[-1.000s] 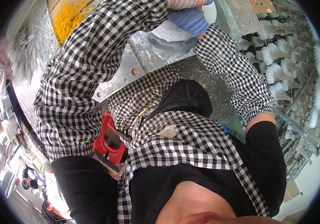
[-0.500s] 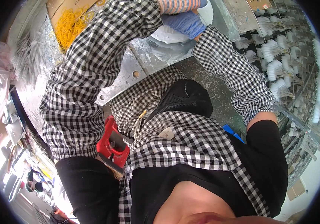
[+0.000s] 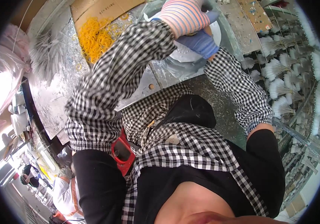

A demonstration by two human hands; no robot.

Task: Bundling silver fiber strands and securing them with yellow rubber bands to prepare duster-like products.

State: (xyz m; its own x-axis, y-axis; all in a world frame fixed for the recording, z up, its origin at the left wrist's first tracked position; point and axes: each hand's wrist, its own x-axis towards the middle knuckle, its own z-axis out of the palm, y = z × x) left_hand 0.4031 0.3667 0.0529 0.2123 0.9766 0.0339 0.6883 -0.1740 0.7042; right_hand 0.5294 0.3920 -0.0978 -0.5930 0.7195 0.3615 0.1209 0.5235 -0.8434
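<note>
My left hand [image 3: 184,16], in a glove striped orange, white and blue, is closed at the top of the view. Tucked against it from below, my right hand [image 3: 199,43] wears a blue striped glove and is closed too. The two hands meet over a round white disc or dish [image 3: 186,56], which sits in a grey, wet-looking basin [image 3: 236,41]. Whatever lies between the gloved fingers is hidden. Checked sleeves cover both forearms.
A heap of yellow rubber bands [image 3: 94,39] lies on cardboard [image 3: 111,9] at the left. Beyond it is a bunch of pale bristles [image 3: 46,54]. Racks of white-tipped brushes [image 3: 279,71] fill the right side. A red plastic frame [image 3: 130,164] stands by my left side; another person [image 3: 64,194] is at lower left.
The view has shifted, so the bench, rubber bands and hands appear lower and further right. More of my left glove shows, and its hand has turned slightly over the right. Another person shows more at lower left.
</note>
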